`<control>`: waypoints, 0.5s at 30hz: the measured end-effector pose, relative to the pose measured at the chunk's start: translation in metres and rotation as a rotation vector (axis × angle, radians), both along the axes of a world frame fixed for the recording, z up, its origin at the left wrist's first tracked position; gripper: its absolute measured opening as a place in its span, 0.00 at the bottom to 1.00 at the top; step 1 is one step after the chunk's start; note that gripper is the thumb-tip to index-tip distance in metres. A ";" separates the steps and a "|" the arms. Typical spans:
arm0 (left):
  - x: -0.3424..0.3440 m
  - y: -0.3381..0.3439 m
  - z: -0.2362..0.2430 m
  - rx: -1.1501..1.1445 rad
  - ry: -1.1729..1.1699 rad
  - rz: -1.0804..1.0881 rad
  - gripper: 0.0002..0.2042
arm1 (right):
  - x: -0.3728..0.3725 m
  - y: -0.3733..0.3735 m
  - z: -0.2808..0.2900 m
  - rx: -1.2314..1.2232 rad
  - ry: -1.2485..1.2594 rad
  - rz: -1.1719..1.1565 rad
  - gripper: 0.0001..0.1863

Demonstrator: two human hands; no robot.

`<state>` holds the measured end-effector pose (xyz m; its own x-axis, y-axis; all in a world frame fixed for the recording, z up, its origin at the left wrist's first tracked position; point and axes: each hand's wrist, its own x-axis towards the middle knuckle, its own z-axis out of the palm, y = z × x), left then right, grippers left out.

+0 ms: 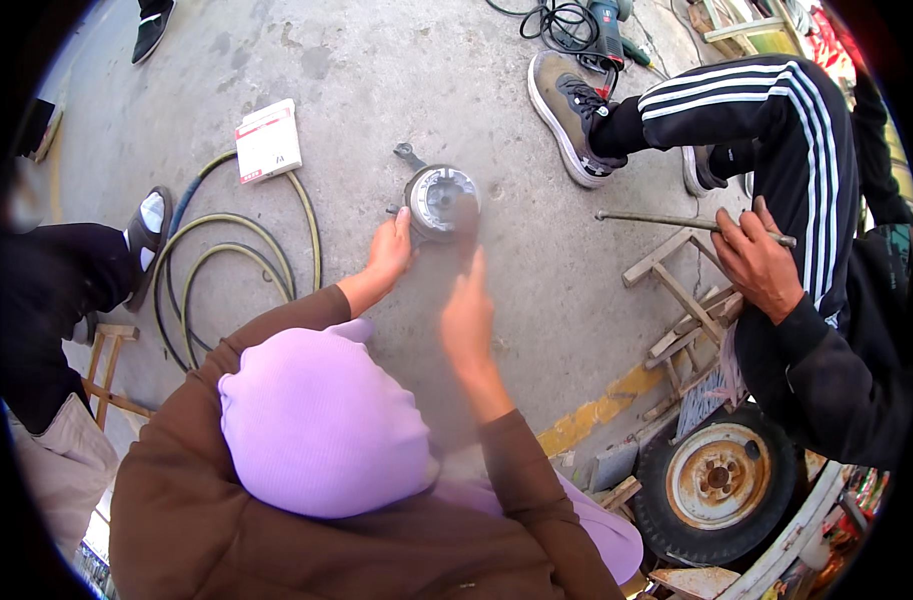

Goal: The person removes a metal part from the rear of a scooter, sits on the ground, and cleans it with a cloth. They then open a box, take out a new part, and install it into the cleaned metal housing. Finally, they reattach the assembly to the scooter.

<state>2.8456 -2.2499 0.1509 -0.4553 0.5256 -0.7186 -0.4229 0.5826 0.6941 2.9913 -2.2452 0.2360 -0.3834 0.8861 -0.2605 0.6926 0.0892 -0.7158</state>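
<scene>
A round metal part point(442, 200) with a bright face and a small lever point(407, 153) at its far left stands on the concrete floor. My left hand point(386, 250) is closed on its near-left edge, steadying it. Over the part's right side, my right hand point(467, 315) is closed on a dark brown tool point(465, 215). Motion smears that tool, so its exact kind cannot be told. Both my arms wear brown sleeves. A rounded lavender cloth shape point(321, 420) fills the space between them.
At the right a seated person's hand point(756, 255) holds a metal rod point(656, 219). A coiled hose point(166, 265) and white-red box point(269, 143) lie left. A corded power tool point(606, 35) is far right, a rusty-rimmed wheel point(676, 485) near right beside a wooden stool point(681, 295).
</scene>
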 end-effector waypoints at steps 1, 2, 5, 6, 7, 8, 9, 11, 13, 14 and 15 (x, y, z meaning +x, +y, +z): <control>-0.001 0.001 0.003 0.004 -0.010 0.012 0.24 | 0.001 -0.001 -0.001 0.028 0.016 -0.011 0.27; 0.001 0.000 0.003 0.007 -0.024 0.022 0.24 | 0.003 0.000 -0.001 -0.011 -0.104 0.063 0.27; 0.002 -0.003 0.002 0.031 -0.045 0.007 0.24 | 0.003 0.005 0.003 -0.108 -0.283 0.166 0.27; 0.002 -0.002 0.002 0.030 -0.046 0.024 0.24 | 0.001 0.006 0.007 -0.124 -0.224 0.120 0.26; 0.002 0.000 0.001 0.028 -0.047 0.042 0.24 | -0.001 0.007 0.011 -0.140 -0.164 0.075 0.26; 0.001 0.000 0.000 0.026 -0.047 0.059 0.25 | -0.002 0.008 0.014 -0.102 -0.099 0.001 0.25; 0.000 -0.002 -0.003 0.032 -0.068 0.057 0.25 | -0.002 0.010 0.017 -0.064 -0.033 -0.072 0.25; 0.001 -0.005 -0.005 0.052 -0.114 0.044 0.26 | 0.010 0.015 0.001 -0.003 0.035 -0.168 0.26; 0.001 -0.006 0.006 0.107 -0.184 0.030 0.26 | 0.020 0.022 -0.001 -0.083 0.008 -0.192 0.26; -0.001 -0.005 0.010 0.133 -0.215 0.023 0.26 | 0.022 0.026 -0.001 -0.124 -0.002 -0.204 0.26; -0.003 -0.005 0.007 0.145 -0.202 0.000 0.26 | 0.025 0.029 -0.005 -0.077 -0.012 -0.167 0.26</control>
<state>2.8424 -2.2548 0.1574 -0.3100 0.6302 -0.7118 -0.5615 0.4828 0.6720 3.0163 -2.2160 0.2307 -0.2291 0.9143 -0.3340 0.7014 -0.0828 -0.7079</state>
